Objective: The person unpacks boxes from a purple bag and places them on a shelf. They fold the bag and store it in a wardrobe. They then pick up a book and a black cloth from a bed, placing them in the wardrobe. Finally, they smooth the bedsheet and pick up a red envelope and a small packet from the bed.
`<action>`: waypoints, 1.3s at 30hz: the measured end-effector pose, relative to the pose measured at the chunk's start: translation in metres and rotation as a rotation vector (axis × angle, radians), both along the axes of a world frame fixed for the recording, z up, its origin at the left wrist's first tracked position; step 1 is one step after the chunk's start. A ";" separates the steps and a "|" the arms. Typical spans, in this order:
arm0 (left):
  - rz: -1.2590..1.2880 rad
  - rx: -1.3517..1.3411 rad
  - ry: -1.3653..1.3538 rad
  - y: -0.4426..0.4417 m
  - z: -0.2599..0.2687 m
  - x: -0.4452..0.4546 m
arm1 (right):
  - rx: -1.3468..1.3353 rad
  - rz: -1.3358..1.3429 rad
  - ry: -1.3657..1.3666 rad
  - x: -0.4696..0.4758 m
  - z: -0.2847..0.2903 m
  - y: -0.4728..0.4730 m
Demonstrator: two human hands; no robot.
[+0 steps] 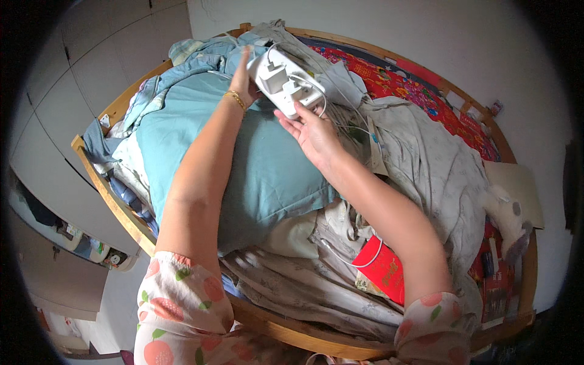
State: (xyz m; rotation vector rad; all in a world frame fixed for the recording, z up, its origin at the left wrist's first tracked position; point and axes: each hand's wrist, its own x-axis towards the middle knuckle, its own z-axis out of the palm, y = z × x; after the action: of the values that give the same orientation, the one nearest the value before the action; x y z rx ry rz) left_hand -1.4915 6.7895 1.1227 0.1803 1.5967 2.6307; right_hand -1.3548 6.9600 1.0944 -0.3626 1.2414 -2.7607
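Above the bed, both hands hold a white power strip [277, 99] at its two ends. My left hand [245, 82] grips the far left end, its thumb pointing up. My right hand [315, 132] supports the near end with the fingers beneath it. Two white plug adapters are in the strip, a larger one [272, 77] and a smaller one [293, 90]. A thin white cable [319, 91] runs from them across the strip and down to the right. Under the hands lies a blue-green pillow or folded quilt [273, 173].
The bed has a wooden frame [292, 335]. A red envelope [383, 269] with gold writing lies on the patterned sheet, a white cable looping over it. A crumpled grey-white cloth [424, 150], a red floral quilt [388, 82] and a plush toy [506, 214] are on the right. Cabinets [54, 159] stand left.
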 end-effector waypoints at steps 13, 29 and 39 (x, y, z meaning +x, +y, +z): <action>0.007 -0.151 -0.115 -0.012 -0.031 -0.014 | 0.819 -0.640 0.291 -0.176 0.115 0.238; -0.010 -0.311 -0.112 -0.011 -0.049 -0.036 | 2.291 -0.380 -0.117 -0.011 -0.072 0.202; 0.000 -0.254 -0.117 -0.012 -0.063 -0.048 | 0.607 -0.093 -0.562 0.031 -0.059 0.248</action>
State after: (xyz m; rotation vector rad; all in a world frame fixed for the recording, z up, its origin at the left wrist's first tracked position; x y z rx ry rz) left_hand -1.5392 6.7770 1.0600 0.0137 1.8660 2.3587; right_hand -1.3239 7.2083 1.0354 0.4894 1.8162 -2.1348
